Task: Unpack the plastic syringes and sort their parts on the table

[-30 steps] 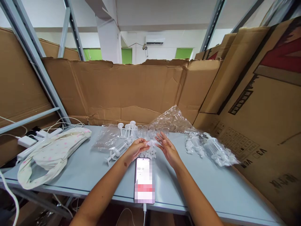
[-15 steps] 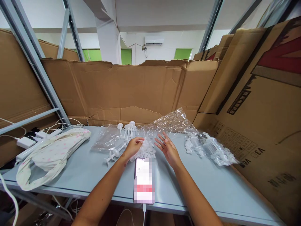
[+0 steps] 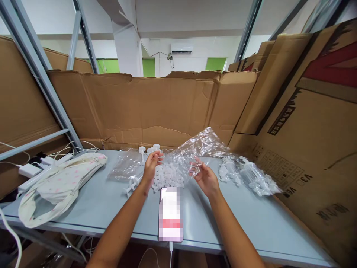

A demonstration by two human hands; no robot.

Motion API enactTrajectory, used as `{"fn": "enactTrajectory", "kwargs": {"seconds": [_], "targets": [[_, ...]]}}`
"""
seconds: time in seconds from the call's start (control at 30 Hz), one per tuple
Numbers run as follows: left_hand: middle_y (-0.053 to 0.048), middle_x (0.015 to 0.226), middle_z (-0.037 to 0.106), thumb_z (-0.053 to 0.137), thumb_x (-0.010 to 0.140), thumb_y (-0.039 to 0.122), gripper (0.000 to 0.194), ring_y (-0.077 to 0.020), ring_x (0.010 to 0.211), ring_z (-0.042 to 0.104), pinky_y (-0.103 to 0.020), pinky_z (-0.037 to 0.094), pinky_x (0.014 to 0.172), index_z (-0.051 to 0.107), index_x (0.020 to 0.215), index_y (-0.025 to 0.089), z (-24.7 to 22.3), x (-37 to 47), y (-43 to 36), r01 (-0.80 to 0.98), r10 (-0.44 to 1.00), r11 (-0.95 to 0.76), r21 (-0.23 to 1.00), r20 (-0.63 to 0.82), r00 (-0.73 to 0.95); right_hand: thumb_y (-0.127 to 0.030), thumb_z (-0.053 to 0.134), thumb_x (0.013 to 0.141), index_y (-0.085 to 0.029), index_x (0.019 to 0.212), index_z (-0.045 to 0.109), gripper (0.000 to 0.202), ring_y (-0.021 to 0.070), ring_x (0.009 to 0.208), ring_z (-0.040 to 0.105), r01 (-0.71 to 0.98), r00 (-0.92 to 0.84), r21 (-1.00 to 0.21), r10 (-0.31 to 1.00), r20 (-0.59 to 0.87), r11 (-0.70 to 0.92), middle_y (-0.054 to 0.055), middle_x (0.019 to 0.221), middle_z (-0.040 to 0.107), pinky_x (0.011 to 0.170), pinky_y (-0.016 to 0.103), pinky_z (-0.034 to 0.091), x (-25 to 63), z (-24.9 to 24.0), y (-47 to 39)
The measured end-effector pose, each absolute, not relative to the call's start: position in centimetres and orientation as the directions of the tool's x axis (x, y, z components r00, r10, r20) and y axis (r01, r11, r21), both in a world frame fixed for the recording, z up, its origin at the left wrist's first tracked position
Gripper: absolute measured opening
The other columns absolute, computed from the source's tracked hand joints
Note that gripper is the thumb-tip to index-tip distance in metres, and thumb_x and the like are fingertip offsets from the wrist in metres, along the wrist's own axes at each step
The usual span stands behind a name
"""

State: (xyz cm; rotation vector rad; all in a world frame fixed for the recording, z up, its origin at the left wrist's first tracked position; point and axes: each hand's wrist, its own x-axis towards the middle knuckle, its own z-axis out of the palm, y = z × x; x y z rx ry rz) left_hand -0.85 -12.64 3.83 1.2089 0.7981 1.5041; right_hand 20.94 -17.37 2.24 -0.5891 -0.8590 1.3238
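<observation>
Small white plastic pieces (image 3: 169, 175) lie in a pile on the grey-blue table (image 3: 111, 201), behind a phone (image 3: 171, 214) with a lit screen. Just left of the pile, my left hand (image 3: 151, 165) has its fingers apart and holds nothing. My right hand (image 3: 205, 176) is at the edge of a clear plastic bag (image 3: 202, 145), its fingers partly behind or in the film; whether they pinch it is unclear. White round-topped plungers (image 3: 142, 150) stand beyond my left hand. Syringe-like parts (image 3: 131, 186) lie by my left wrist.
Filled clear bags (image 3: 258, 178) lie at the right. A flat clear bag (image 3: 125, 163) is left of the plungers. A white cloth bag (image 3: 64, 182) and a power strip (image 3: 41, 175) sit at the left. Cardboard walls (image 3: 145, 108) enclose the back and sides.
My left hand has moved left and up, off the pile. My right hand has shifted slightly right to the clear bag, whose film now reaches closer over the pile's right side.
</observation>
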Motion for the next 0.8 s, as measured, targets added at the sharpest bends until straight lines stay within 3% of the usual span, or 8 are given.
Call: {"fn": "enactTrajectory", "kwargs": {"seconds": [0.1,0.2,0.3,0.4,0.5,0.63,0.7,0.8], "targets": [[-0.011,0.104,0.064,0.045,0.079,0.060,0.052,-0.0188,0.088,0.062,-0.029,0.047,0.075,0.056,0.106,0.016,4.4,-1.7,-12.6,-0.430,0.972,-0.112,0.896,0.188,0.138,-0.042,0.056,0.076,-0.020,0.105,0.065,0.038,0.0173,0.063,0.060,-0.507,-0.226,-0.861,0.962,0.157,0.021,0.006,0.085,0.069,0.056,0.031,0.046,20.9,2.2,-17.7],[-0.010,0.096,0.065,0.047,0.076,0.063,0.055,-0.0181,0.079,0.063,-0.029,0.049,0.070,0.058,0.100,0.015,4.5,-2.0,-12.6,-0.461,0.968,-0.077,0.884,0.177,0.176,-0.043,0.058,0.076,-0.016,0.104,0.066,0.039,0.0166,0.056,0.060,-0.340,-0.474,-0.933,0.878,0.064,-0.115,0.009,0.083,0.070,0.048,0.028,0.043,20.8,2.1,-18.2],[-0.005,0.083,0.064,0.058,0.071,0.057,0.044,-0.0143,0.068,0.062,-0.025,0.047,0.062,0.058,0.090,0.016,4.3,-1.9,-12.7,-0.441,0.972,-0.118,0.890,0.194,0.131,-0.039,0.062,0.076,-0.016,0.102,0.066,0.035,0.0157,0.056,0.061,-0.160,-0.630,-0.965,0.774,-0.061,-0.206,0.008,0.077,0.071,0.049,0.027,0.044,20.7,2.3,-18.7],[0.000,0.070,0.062,0.066,0.068,0.045,0.032,-0.0095,0.056,0.058,-0.020,0.043,0.053,0.054,0.076,0.017,4.2,-1.6,-12.7,-0.366,0.986,-0.127,0.922,0.159,0.059,-0.036,0.067,0.072,-0.017,0.100,0.067,0.034,0.0155,0.060,0.062,-0.086,-0.661,-0.975,0.744,-0.099,-0.207,0.006,0.074,0.070,0.053,0.026,0.046,20.5,2.4,-19.0],[0.001,0.066,0.060,0.065,0.068,0.043,0.030,-0.0081,0.051,0.056,-0.019,0.040,0.048,0.050,0.071,0.017,3.9,-1.2,-12.7,-0.320,0.989,-0.109,0.941,0.133,0.056,-0.038,0.071,0.069,-0.019,0.101,0.065,0.038,0.0144,0.060,0.061,-0.126,-0.573,-0.985,0.819,-0.028,-0.121,0.004,0.075,0.068,0.053,0.025,0.045,20.4,2.3,-18.6],[0.001,0.066,0.059,0.064,0.067,0.042,0.029,-0.0083,0.048,0.055,-0.019,0.039,0.044,0.051,0.072,0.017,3.6,-0.3,-13.2,-0.243,0.986,-0.083,0.967,0.115,0.123,-0.048,0.064,0.072,-0.018,0.090,0.065,0.034,0.0106,0.052,0.053,-0.225,-0.190,-0.971,0.975,0.119,0.074,0.002,0.069,0.063,0.043,0.021,0.034,20.3,1.6,-17.4],[0.001,0.065,0.059,0.064,0.067,0.042,0.029,-0.0086,0.047,0.055,-0.019,0.039,0.043,0.052,0.071,0.016,3.5,0.3,-13.5,-0.181,0.982,-0.080,0.980,0.108,0.154,-0.049,0.065,0.071,-0.017,0.078,0.063,0.032,0.0085,0.045,0.046,-0.224,-0.030,-0.965,0.989,0.144,0.134,0.000,0.062,0.058,0.039,0.021,0.028,20.4,1.2,-16.9],[0.001,0.061,0.058,0.064,0.066,0.042,0.028,-0.0081,0.044,0.051,-0.018,0.037,0.041,0.053,0.069,0.016,3.1,0.8,-13.7,-0.120,0.979,-0.109,0.987,0.127,0.161,-0.046,0.069,0.067,-0.018,0.066,0.058,0.030,0.0077,0.041,0.041,-0.191,0.077,-0.970,0.987,0.140,0.152,-0.003,0.054,0.053,0.039,0.021,0.024,20.7,0.8,-16.4]]}}
